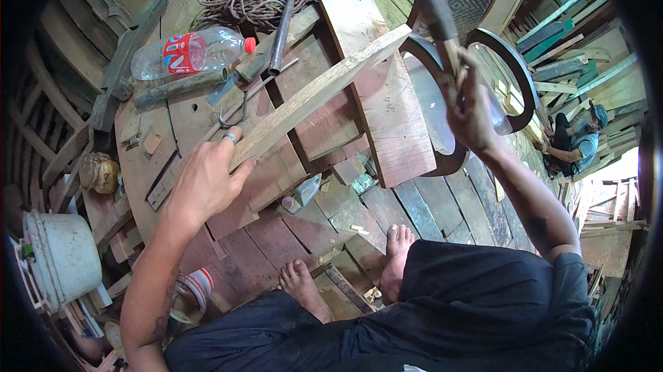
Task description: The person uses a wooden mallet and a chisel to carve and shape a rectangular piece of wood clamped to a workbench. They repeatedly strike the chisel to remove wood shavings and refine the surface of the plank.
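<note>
The left hand (pixel 210 177) is closed on the near end of a long, pale wooden strip (pixel 319 92) slanting over a wide reddish plank (pixel 400 127); the right hand (pixel 471 109) clasps a dark, blurred tool (pixel 435 9). The strip looks stiff, fairly light — best held by its end.

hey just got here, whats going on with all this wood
A seated person grips the near end of a narrow wooden bar with the left hand; its far end extends over a wide board. The right hand holds a dark tool, too blurred to identify surely. A hammer, rope and a plastic bottle lie nearby, and another person sits off to the right.
</note>
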Available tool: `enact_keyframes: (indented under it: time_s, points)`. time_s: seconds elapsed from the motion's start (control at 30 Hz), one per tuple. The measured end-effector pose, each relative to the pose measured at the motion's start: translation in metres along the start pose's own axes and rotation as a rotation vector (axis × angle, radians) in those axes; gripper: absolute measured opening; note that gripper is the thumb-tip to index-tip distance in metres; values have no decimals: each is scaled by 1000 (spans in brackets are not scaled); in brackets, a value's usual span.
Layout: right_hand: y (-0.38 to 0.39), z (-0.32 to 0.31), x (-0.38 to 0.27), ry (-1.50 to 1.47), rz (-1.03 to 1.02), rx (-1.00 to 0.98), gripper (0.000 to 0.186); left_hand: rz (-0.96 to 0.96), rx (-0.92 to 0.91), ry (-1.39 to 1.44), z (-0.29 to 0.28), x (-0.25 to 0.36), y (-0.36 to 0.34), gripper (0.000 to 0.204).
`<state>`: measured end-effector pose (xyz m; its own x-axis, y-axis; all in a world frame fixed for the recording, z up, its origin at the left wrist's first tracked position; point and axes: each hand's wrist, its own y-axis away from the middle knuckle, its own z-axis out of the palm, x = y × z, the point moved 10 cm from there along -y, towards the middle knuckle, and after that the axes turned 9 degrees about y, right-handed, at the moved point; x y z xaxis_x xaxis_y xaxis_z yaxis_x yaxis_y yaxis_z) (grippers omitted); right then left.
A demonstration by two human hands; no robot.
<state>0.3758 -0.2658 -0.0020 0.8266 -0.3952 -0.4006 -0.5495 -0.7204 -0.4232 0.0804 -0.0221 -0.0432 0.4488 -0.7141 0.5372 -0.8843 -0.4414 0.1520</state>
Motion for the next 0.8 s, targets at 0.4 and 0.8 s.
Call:
enact_keyframes:
  time_s: [0.4, 0.8]
  points:
    - [43, 47, -92, 145, -469, -364, 36, 10, -66, -77, 22, 25, 9, 48]
    - [28, 33, -69, 127, -426, -379, 50, -9, 9, 8, 27, 31, 9, 40]
